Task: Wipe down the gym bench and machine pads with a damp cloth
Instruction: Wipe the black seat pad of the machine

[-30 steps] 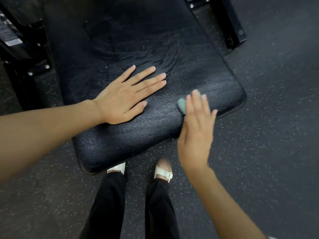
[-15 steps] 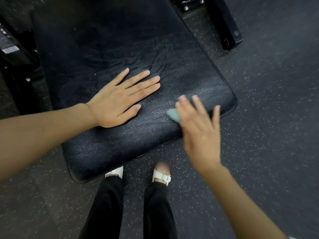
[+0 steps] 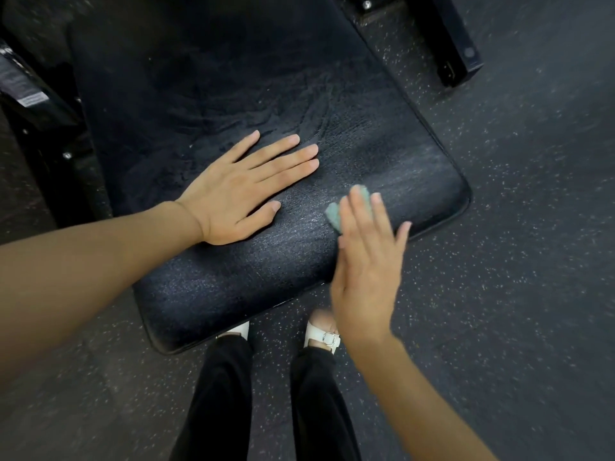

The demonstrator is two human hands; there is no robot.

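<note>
Black textured bench pad (image 3: 233,78), streaked with wipe marks, stands over a speckled rubber floor (image 3: 499,294). Left hand (image 3: 239,191) rests flat on the pad's middle, fingers (image 3: 283,154) straight, slightly spread, holding nothing. Right hand (image 3: 366,261), blurred, presses a small green cloth (image 3: 333,216) onto the pad by its near edge, fingers straight over it; cloth edges show beside the fingertips.

Left hand (image 3: 233,191) flat on bench (image 3: 233,281), right hand (image 3: 366,267) pressing cloth (image 3: 333,215).
</note>
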